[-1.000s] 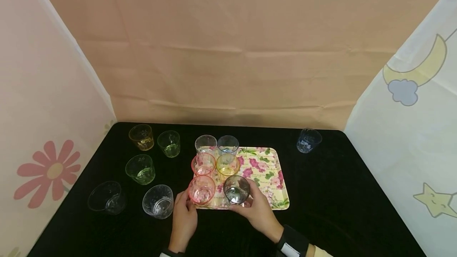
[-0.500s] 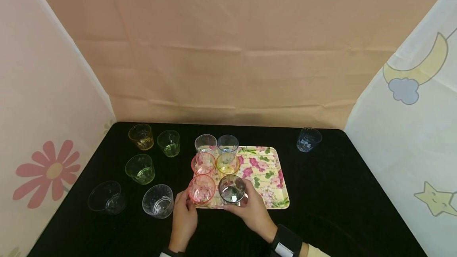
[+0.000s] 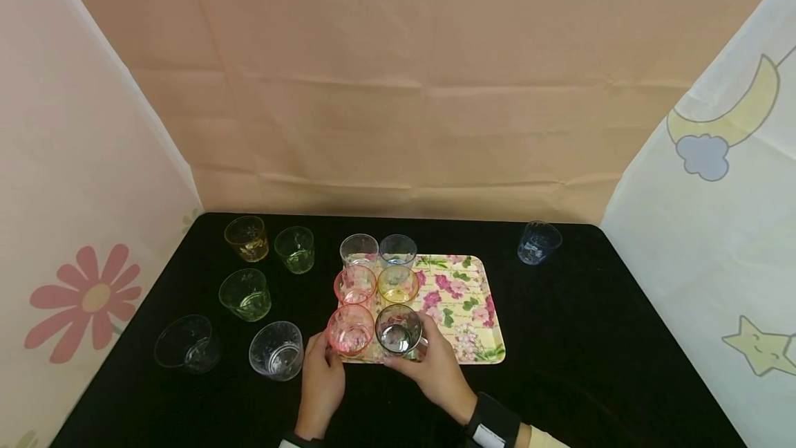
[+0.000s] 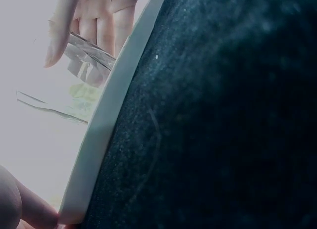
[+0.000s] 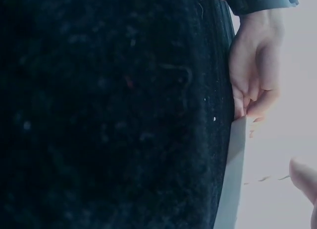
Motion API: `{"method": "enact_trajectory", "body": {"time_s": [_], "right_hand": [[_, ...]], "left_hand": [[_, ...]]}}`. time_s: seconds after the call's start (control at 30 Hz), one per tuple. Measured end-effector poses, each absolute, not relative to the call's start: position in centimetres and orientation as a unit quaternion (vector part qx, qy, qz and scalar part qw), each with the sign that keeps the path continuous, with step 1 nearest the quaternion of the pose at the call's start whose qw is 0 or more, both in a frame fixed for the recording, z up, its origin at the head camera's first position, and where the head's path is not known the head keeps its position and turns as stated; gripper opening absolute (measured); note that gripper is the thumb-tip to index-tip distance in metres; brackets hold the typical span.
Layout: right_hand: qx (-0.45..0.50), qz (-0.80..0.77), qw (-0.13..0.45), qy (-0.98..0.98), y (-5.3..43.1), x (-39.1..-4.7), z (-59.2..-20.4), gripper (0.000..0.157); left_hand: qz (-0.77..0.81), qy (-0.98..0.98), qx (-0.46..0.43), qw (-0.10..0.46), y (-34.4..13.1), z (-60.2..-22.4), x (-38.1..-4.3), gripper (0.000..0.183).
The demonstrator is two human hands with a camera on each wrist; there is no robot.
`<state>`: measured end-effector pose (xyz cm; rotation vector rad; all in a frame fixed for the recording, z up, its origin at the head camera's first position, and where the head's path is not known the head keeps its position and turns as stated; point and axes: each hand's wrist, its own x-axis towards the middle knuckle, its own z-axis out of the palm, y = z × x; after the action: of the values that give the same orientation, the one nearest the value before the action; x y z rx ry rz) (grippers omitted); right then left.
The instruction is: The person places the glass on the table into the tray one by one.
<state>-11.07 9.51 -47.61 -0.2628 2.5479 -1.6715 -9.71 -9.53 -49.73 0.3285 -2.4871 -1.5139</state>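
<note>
My right hand grips a smoky grey drinking glass from its right side, over the near part of a floral tray. The left hand holds the tray's near left corner, its fingers right beside a pink glass. In the right wrist view that left hand has its fingertips at the corner of the tray's pale edge. Behind the grey glass stands a yellow-rimmed glass. Another pink glass is next to it. Overexposure hides much of the tray in both wrist views.
Two more glasses, one clear and one bluish, stand at the tray's back left. Left of the tray are several glasses, including an amber one and a clear one. A blue glass stands far right on the black table.
My right hand has moved left with the grey glass, bringing it close beside the front pink glass. The left hand has stayed at the tray's corner.
</note>
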Motion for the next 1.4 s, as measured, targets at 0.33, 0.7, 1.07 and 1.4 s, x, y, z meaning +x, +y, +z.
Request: {"method": "enact_trajectory", "body": {"time_s": [0.33, 0.7, 1.07, 1.4], "right_hand": [[-0.097, -0.579, 0.058, 0.807, 10.3, -10.5, -47.3, 0.088], [-0.039, -0.547, -0.029, 0.835, 13.5, -10.9, -44.7, 0.044], [0.033, -0.421, 0.015, 0.906, 20.1, -12.5, -43.4, 0.043], [0.067, -0.300, 0.110, 0.945, 23.3, -12.3, -45.2, 0.042]], "left_hand": [[-0.517, -0.842, 0.111, 0.106, -9.3, -49.7, -9.7, 0.036], [-0.515, -0.843, 0.109, 0.109, -9.3, -49.9, -9.7, 0.036], [-0.514, -0.844, 0.107, 0.113, -9.6, -49.7, -9.7, 0.036], [-0.507, -0.849, 0.108, 0.098, -9.7, -49.6, -9.7, 0.035]]}}
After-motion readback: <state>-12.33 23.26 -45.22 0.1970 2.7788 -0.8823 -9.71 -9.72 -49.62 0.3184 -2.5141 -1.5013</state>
